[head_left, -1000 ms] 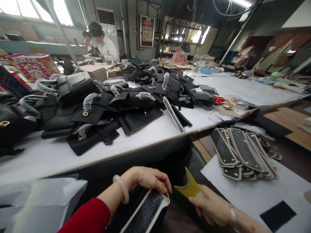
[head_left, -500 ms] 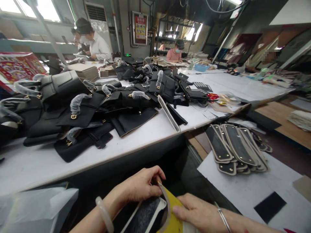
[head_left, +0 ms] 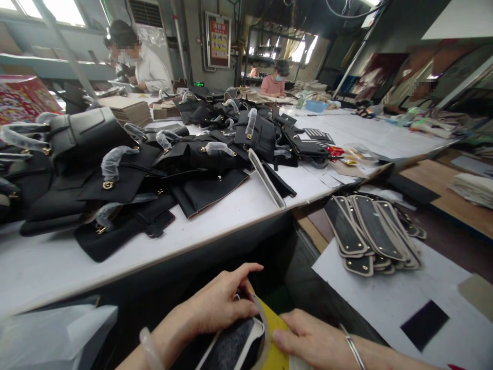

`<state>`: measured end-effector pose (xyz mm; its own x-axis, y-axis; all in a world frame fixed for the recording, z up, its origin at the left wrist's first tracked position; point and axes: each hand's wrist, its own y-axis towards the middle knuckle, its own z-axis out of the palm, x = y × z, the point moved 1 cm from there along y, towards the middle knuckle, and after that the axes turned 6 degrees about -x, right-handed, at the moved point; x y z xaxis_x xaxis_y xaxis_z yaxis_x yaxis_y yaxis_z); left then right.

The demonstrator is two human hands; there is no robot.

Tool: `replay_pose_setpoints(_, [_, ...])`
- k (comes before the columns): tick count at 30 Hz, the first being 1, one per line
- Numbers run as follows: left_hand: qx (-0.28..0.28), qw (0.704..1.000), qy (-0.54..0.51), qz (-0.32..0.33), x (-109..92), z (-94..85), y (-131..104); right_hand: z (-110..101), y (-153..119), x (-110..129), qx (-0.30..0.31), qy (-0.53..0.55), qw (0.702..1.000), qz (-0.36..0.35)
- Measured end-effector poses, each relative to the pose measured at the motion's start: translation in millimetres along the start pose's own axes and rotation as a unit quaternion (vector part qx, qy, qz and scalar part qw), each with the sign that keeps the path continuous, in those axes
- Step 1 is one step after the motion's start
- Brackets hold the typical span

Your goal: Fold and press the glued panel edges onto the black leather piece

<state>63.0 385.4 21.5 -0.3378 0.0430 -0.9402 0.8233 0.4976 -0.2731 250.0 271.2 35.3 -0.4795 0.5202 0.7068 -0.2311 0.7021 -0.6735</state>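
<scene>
At the bottom centre is a yellow piece (head_left: pixel 275 329) with a pale curved edge, next to a dark panel (head_left: pixel 234 341) with a light border. My right hand (head_left: pixel 304 336) grips the yellow piece from its right side, thumb on its face. My left hand (head_left: pixel 221 303) is bent over the top of the dark panel and the pale edge, its index finger stretched out and its thumb on the border. Its other fingers are partly hidden behind the pieces.
Black bags (head_left: pixel 215 154) with wrapped handles lie piled on the long white table (head_left: pixel 215 231). Bordered black panels (head_left: pixel 379 231) are stacked at the right, above a dark rectangle (head_left: pixel 424 325). White plastic (head_left: pixel 54 329) lies lower left. Several people sit farther back.
The index finger of my left hand has straightened out to the right. My right hand keeps its grip on the yellow piece. The view has shifted slightly.
</scene>
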Motion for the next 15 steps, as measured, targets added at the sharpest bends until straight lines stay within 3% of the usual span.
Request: replay_pose_setpoints(15, [-0.006,0.994,0.108,0.004,-3.8,-6.8,-2.1,0.1,0.8,6.5,-0.002,-0.062,0.998,0.024])
